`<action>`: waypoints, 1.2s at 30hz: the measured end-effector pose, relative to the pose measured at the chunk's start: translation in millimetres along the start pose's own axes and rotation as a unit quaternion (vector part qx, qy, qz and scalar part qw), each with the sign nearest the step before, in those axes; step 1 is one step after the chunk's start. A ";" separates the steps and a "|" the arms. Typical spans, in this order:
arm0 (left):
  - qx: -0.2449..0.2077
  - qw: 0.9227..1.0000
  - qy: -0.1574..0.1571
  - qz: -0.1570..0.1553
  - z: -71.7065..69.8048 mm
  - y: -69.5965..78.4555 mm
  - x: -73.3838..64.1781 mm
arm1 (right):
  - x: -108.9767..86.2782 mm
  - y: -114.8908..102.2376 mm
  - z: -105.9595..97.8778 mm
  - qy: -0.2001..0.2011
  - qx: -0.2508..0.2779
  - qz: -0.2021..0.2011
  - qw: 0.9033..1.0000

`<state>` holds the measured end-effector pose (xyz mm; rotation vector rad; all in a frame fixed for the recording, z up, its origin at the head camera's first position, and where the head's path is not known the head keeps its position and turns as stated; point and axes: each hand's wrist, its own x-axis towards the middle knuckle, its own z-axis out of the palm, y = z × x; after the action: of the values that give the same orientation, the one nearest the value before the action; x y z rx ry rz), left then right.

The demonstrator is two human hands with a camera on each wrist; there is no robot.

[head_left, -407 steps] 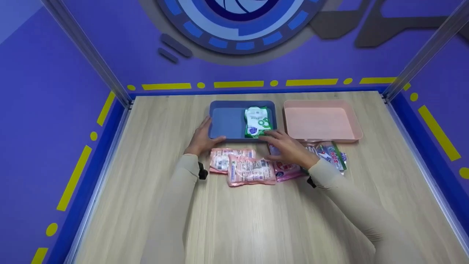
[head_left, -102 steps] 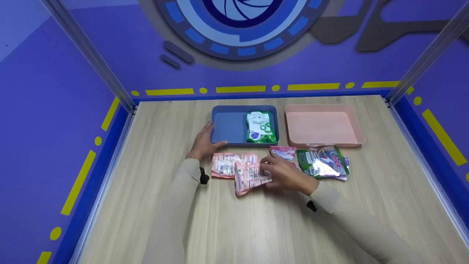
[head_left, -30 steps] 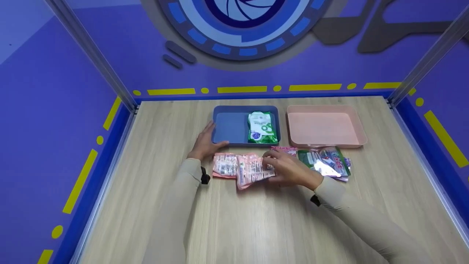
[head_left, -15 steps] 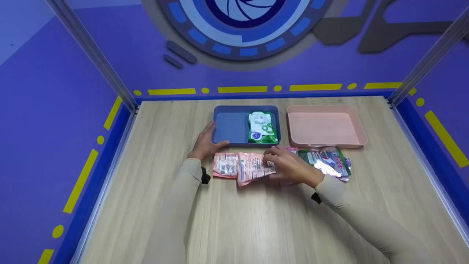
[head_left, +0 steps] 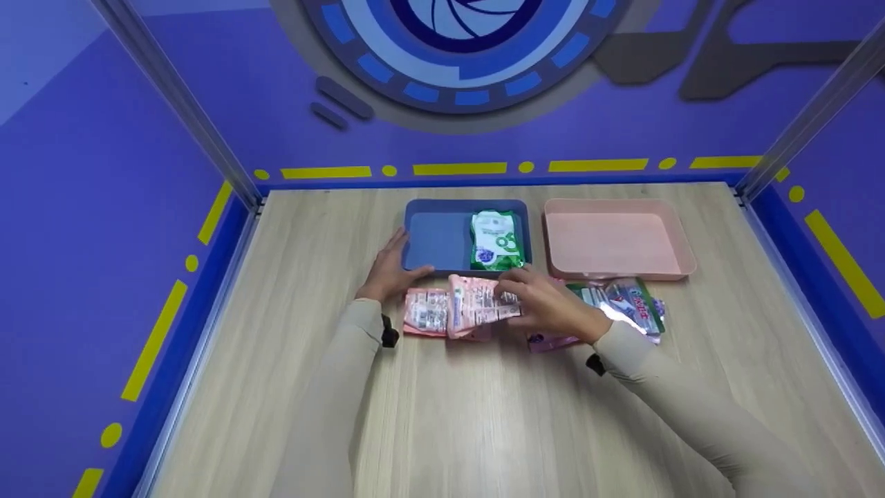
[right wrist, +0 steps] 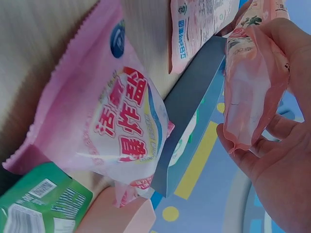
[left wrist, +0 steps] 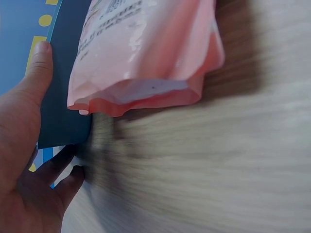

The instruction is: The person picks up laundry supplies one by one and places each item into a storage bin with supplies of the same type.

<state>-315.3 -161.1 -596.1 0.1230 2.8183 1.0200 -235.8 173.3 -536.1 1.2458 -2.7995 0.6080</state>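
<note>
My right hand pinches a pink printed plastic packet, which is raised and tilted just in front of the blue tray. The right wrist view shows the folded end of that packet between thumb and fingers. A similar pink packet lies on the table to its left, partly covered in the head view. My left hand rests against the tray's left front corner, thumb at the front wall and fingers along the left side. Inside the tray, at its right, lies a green-and-white packet.
A pink tray stands right of the blue one, with nothing in it. Before it lie a pink pouch with red lettering, mostly behind my right hand in the head view, and a green-edged shiny packet. Blue walls enclose the table.
Earlier my right hand reached to the blue tray's front edge; later it took hold of the front pink packet. The packet has since moved up toward the tray. My left hand stays put.
</note>
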 end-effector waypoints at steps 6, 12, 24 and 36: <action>-0.002 1.000 -0.003 -0.008 -0.8 1.5 0.3 | 7.6 4.9 -3.6 0.016 -0.005 -0.006 1.000; -0.008 1.000 -0.003 -0.017 -0.5 2.3 1.2 | 14.9 10.9 -8.1 0.022 -0.014 -0.009 1.000; -0.012 1.000 -0.002 -0.018 1.0 0.1 2.2 | 26.9 15.5 -16.0 0.010 -0.015 0.017 1.000; -0.004 1.000 0.005 0.002 0.2 0.5 0.8 | 43.2 19.2 -19.7 0.003 -0.015 0.027 1.000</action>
<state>-316.0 -160.5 -596.0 0.1236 2.8240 1.0370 -281.7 161.2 -517.1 1.1656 -2.8354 0.5697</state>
